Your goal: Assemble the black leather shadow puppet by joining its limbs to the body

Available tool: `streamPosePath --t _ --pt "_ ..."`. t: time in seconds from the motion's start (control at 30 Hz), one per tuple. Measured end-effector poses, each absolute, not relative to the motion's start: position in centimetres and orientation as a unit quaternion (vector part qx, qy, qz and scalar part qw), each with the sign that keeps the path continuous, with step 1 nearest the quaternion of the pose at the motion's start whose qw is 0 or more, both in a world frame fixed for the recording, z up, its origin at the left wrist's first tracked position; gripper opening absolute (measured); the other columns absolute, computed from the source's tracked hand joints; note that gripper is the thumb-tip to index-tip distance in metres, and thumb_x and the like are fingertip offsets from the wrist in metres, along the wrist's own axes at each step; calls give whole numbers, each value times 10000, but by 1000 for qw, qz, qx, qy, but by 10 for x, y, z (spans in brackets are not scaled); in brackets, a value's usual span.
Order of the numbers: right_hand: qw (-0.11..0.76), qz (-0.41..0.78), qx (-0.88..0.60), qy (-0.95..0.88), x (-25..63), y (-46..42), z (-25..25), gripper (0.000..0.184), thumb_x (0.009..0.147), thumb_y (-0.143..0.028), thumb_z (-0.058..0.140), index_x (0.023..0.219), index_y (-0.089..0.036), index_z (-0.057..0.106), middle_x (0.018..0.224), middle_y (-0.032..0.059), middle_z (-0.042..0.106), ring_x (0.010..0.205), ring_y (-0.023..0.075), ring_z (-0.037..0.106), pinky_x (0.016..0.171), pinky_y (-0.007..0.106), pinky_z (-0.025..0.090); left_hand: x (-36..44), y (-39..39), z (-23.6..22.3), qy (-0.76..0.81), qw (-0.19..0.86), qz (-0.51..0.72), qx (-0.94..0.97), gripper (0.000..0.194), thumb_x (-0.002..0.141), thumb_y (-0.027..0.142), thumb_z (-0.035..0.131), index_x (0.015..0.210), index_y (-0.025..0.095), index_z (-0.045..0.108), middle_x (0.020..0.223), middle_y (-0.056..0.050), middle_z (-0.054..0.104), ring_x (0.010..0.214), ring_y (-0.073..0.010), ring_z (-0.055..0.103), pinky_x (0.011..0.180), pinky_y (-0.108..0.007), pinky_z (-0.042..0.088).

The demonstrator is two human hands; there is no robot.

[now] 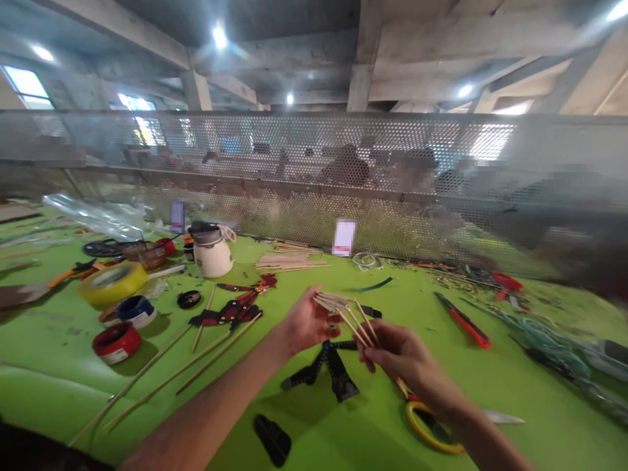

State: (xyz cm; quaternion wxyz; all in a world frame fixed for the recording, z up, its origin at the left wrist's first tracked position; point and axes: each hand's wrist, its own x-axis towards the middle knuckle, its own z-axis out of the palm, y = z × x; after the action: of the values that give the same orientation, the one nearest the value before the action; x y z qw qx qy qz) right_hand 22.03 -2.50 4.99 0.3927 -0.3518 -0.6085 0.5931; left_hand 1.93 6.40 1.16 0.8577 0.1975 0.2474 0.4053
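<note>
Two forearms (210,400), several sticks (354,325) (in both hands (403,350))

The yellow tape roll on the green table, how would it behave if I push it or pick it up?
The yellow tape roll lies flat on the green table, so it would probably slide, not roll or tip. Its thick ring should feel stiff and perhaps fairly heavy. Its shiny side may be slightly slippery.

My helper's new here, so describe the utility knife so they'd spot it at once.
On the green table, look beyond and right of the right hand. The utility knife lies there, slim, straight, red and black. Unlike the yellow-handled scissors, it has no finger loops.
</note>
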Motion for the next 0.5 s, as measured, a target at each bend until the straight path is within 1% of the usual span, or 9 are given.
streamPosePath --t 0.13,0.17,0.2,0.27,0.3,0.37,0.4,0.47,0.5 --pt "482 467 -412 -616 243 -29 61 257 806 -301 787 1018 -183 701 780 3 610 666 99 539 583 210 429 21 47 17 233 894 266 276 459 895 597 579 805 159 683 660 -82 678 615 -223 670 492 -273 489" --pt "505 438 -421 -613 247 -30 62 255 810 -303 785 1021 -187 700 760 -4 594 652 95 524 575 208 417 17 44 22 224 897 228 305 418 860 581 640 792 172 691 663 -85 687 616 -231 671 462 -266 466" --pt "527 412 -424 -610 249 -31 64 231 820 -307 776 1003 -188 700 742 -9 581 633 91 506 564 209 404 12 41 30 205 888 141 387 383 837 567 675 804 187 700 706 -87 705 659 -245 685 465 -274 470" --pt "567 373 -416 -605 251 -32 66 167 852 -314 742 954 -191 694 739 -7 577 611 90 482 548 215 388 1 37 46 160 828 33 536 334 767 490 779 869 178 718 788 -100 722 723 -267 696 507 -297 498" --pt "587 358 -405 -603 251 -31 67 138 868 -311 722 934 -195 689 756 -1 583 628 98 491 565 223 400 -3 35 53 156 790 52 590 333 742 446 815 915 179 716 815 -90 718 734 -249 690 553 -297 516" --pt "626 330 -371 -601 246 -30 66 86 887 -288 693 891 -204 677 808 14 589 720 130 533 653 250 448 -2 30 62 205 701 205 652 339 766 408 806 1001 195 688 877 -63 694 780 -200 668 668 -289 536" --pt "642 322 -355 -599 242 -30 65 64 893 -273 682 883 -210 673 839 21 589 781 148 549 715 268 465 3 27 63 231 654 280 664 370 777 403 797 1059 203 665 941 -65 681 848 -197 662 742 -302 540" --pt "662 327 -330 -588 233 -28 60 33 904 -250 659 889 -222 669 901 29 580 891 174 556 824 300 469 17 19 57 246 588 364 679 544 769 414 798 1232 221 587 1162 -105 627 1094 -248 612 932 -383 507" --pt "666 343 -324 -578 229 -28 56 29 911 -249 647 907 -228 667 932 31 575 918 179 553 845 309 468 25 15 52 242 567 374 693 655 744 410 819 1308 232 537 1279 -126 581 1206 -279 557 1017 -428 460"
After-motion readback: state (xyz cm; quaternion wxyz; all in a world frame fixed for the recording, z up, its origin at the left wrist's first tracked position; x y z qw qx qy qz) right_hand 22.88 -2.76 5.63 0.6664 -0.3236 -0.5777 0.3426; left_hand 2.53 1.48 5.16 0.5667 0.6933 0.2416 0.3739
